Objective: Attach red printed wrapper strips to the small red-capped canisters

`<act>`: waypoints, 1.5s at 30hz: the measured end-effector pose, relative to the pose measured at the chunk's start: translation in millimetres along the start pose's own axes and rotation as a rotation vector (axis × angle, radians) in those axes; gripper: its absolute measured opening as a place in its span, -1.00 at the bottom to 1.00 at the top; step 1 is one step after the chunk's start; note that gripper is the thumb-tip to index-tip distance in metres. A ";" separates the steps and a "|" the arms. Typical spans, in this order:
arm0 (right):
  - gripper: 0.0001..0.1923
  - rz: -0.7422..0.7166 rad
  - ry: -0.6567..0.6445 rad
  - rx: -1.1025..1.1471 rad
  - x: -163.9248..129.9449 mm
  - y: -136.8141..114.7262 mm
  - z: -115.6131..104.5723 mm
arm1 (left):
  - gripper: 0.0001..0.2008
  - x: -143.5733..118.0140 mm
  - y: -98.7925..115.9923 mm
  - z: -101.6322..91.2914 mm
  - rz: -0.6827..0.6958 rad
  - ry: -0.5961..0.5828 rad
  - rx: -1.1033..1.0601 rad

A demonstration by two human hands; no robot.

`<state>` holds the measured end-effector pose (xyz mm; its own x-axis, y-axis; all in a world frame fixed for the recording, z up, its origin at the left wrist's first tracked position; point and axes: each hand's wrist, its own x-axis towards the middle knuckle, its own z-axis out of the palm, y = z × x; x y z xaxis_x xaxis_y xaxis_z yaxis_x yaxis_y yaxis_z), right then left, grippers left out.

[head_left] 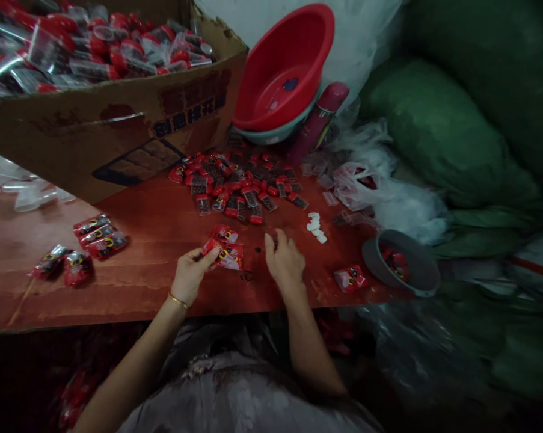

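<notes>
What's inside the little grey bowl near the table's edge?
The tilted grey plastic bowl holds a few small red packets. Its near wall hides the bottom, so any more packets lying there cannot be seen.

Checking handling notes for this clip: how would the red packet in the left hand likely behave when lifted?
The red packet, pinched by the left hand, looks like thin glossy film, so probably light and floppy. Its shiny surface may be slippery. Flat on the table, it seems unlikely to roll.

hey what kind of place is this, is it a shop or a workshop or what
Probably a small packing workshop, not a shop. A cardboard box brims with filled packets, a loose pile of packets covers the red table, and the left hand holds one packet.
</notes>
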<state>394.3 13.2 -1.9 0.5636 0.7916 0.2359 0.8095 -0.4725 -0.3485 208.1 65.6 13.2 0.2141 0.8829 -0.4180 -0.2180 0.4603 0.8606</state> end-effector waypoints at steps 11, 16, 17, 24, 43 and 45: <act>-0.55 -0.094 0.026 -0.032 -38.4 59.3 0.6 | -0.56 0.9 -3.7 1.5 -0.298 -0.066 -0.132; -0.65 -0.041 -0.027 -0.028 -33.9 44.0 5.8 | -0.65 -2.4 -2.1 1.7 -0.347 -0.102 -0.191; -0.68 -0.025 -0.038 0.034 -32.7 41.5 6.1 | -0.67 -3.2 -1.5 0.8 -0.353 -0.111 -0.199; -0.73 0.028 -0.323 0.873 -45.6 22.3 -22.1 | -0.68 -5.3 1.5 -6.8 -0.347 -0.178 -0.201; -0.78 -0.004 -0.319 1.005 -59.1 -7.3 -14.6 | -0.57 -10.8 0.1 -2.2 -0.176 -0.144 -0.052; -0.77 -0.016 -0.335 1.020 -60.3 -9.7 -12.2 | -0.60 -13.1 -0.7 2.1 -0.151 -0.134 -0.109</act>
<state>354.4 -34.7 -1.7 0.3546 0.9342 0.0406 0.2095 -0.0371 -0.9771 207.4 53.5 18.7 0.3752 0.7862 -0.4910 -0.2738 0.6001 0.7516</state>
